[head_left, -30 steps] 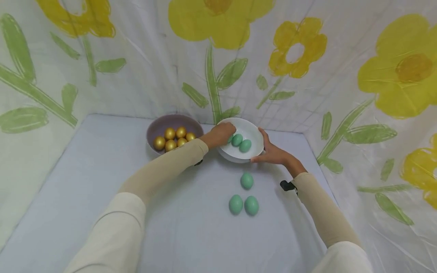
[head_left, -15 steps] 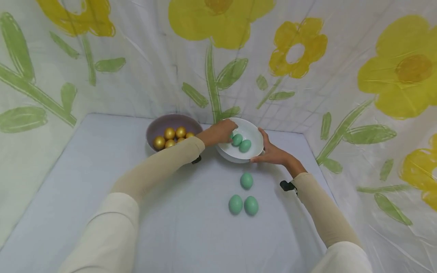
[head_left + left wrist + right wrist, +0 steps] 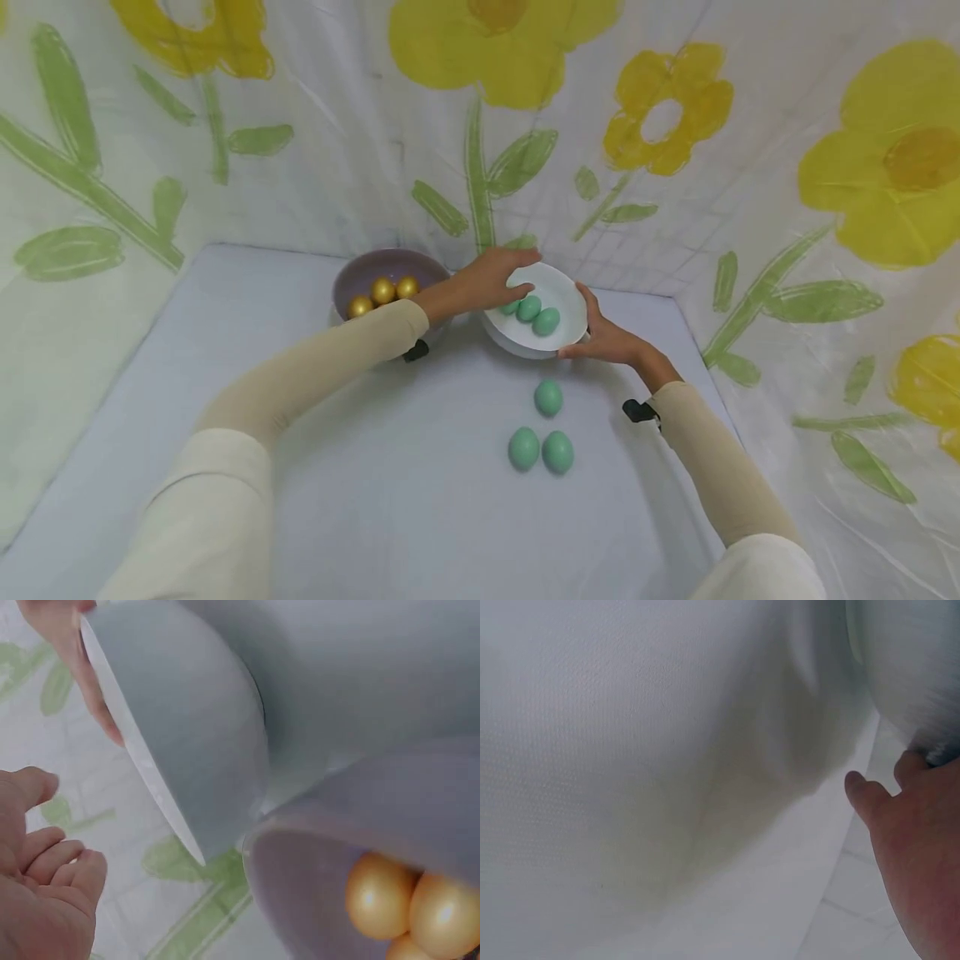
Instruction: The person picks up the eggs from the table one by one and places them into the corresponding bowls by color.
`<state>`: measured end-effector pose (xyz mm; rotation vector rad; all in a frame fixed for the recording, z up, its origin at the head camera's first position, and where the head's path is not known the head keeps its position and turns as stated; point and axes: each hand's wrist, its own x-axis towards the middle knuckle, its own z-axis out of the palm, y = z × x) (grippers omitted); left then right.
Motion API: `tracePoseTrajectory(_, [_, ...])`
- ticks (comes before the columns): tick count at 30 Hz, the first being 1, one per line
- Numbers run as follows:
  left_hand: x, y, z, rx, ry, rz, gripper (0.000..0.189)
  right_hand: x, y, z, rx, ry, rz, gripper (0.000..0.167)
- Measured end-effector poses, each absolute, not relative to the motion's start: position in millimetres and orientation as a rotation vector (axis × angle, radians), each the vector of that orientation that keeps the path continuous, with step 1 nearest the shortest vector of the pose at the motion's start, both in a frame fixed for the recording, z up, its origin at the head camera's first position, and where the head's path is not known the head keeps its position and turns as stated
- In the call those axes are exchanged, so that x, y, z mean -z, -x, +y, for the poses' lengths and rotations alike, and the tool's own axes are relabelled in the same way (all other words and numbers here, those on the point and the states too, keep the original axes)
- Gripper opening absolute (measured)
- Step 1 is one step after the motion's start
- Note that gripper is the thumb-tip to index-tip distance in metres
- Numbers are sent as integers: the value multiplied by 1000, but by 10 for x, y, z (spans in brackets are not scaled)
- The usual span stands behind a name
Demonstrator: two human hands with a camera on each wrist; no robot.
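My left hand point(image 3: 491, 281) hovers over the left rim of a white bowl point(image 3: 557, 287), thumb and fingers apart and holding nothing. Inside that bowl lie light green eggs point(image 3: 547, 322), one partly behind the left thumb. At the bowl's right side, my right hand point(image 3: 609, 340) grips it with the thumb at the front and the fingers behind. In the left wrist view the left hand point(image 3: 52, 877) shows loosely bent fingers, beside the white bowl's outer wall point(image 3: 187, 720). The right wrist view catches only part of the right hand point(image 3: 922, 840).
A purple-brown bowl point(image 3: 351, 279) with several golden eggs point(image 3: 383, 290) stands to the left, partly behind the left forearm. Three light green eggs point(image 3: 548, 398) lie on the pale tabletop in front of the white bowl. Behind hangs a flower-printed curtain point(image 3: 330, 167).
The left hand has risen off the eggs in the white bowl and its fingers have spread. The left forearm has shifted left, covering more golden eggs. The right hand keeps its grip.
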<state>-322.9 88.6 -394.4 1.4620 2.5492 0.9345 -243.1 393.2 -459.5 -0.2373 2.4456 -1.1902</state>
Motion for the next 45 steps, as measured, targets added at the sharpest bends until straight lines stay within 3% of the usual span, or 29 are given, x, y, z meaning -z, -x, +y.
tracePoseTrajectory(11, [4009, 2532, 814, -1366, -1608, 2307, 63, 4606, 2390, 3947, 1175, 280, 2451, 136])
tracePoseTrajectory(26, [4458, 1626, 644, -1447, -1488, 1980, 67, 4629, 2408, 3949, 1170, 300, 2478, 136])
tracePoseTrajectory(45, [4876, 1228, 566, -1324, -1226, 2104, 74, 4582, 2394, 3908, 1123, 271, 2495, 136])
